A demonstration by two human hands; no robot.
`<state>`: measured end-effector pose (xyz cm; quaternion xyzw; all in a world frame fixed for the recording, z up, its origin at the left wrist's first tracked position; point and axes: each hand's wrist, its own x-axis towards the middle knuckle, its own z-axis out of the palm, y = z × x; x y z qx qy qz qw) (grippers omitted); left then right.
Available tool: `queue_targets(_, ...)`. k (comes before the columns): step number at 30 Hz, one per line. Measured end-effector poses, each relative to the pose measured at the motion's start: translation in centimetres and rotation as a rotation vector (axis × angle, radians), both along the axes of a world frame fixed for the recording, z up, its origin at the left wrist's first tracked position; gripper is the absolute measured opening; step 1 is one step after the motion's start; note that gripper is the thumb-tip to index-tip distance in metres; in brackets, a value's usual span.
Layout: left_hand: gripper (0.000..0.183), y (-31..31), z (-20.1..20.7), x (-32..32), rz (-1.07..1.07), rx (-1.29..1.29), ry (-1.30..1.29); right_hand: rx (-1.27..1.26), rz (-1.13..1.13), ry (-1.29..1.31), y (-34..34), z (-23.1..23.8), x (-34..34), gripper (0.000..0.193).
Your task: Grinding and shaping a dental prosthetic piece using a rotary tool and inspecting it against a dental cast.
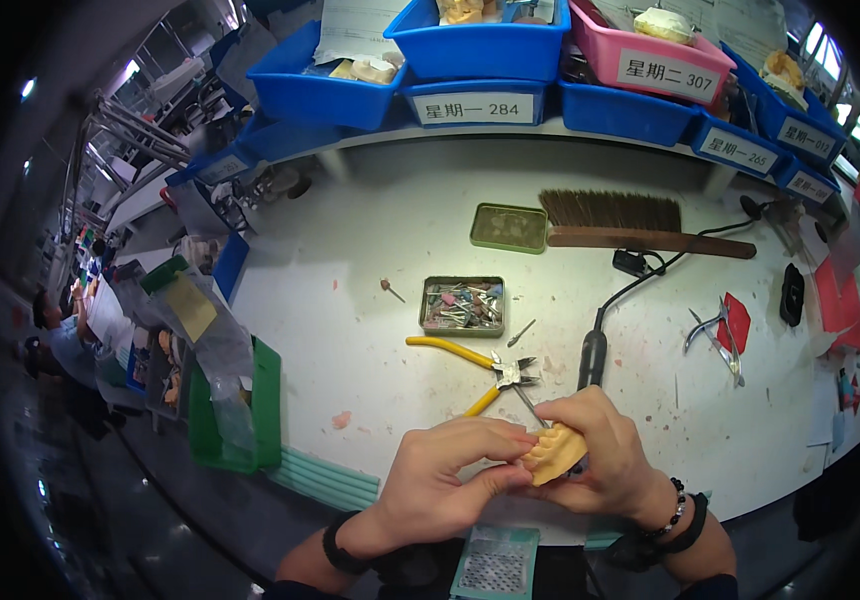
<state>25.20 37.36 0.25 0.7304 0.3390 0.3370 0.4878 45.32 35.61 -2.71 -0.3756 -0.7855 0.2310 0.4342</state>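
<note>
A yellow plaster dental model [557,455] is held between both hands near the table's front edge. The fingertips and thumb of my left hand [445,478] pinch its left side. My right hand [610,450] grips the right side, its fingers partly hidden behind the model. A thin metal rod [528,406] reaches toward the model's top; whether a hand touches it I cannot tell. Just beyond lie wire cutters [508,374] with yellow handles. The black handpiece [593,358] on a cable lies past my right hand. Farther off, a small tin [463,331] holds several burs [462,303].
A tin lid [508,228] and a wooden bench brush [650,238] lie farther back. Metal pliers [720,338] rest by a red piece [736,320] at right. Blue trays [475,108] and a pink tray [650,72] line the back shelf. A green bin [268,400] stands left.
</note>
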Motion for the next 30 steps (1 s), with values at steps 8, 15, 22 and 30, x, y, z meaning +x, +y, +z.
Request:
queue_targets(8,0.026,0.4,0.3,0.2,-0.024,-0.119,0.090,-0.167,-0.095,0.073,0.1,0.2,0.2,0.063)
queue_targets(15,0.055,0.5,-0.2,-0.3,-0.183,0.166,0.090,-0.363,-0.040,0.164,-0.1,-0.1,0.0,0.058)
queue_targets(22,0.045,0.4,-0.9,-0.3,-0.116,0.166,0.140,-0.377,0.054,0.105,0.0,-0.2,0.3,0.050)
queue_targets(30,0.039,0.6,0.9,-1.7,-0.083,0.001,0.266,-0.429,0.198,0.244,-0.3,-0.2,0.4,0.044)
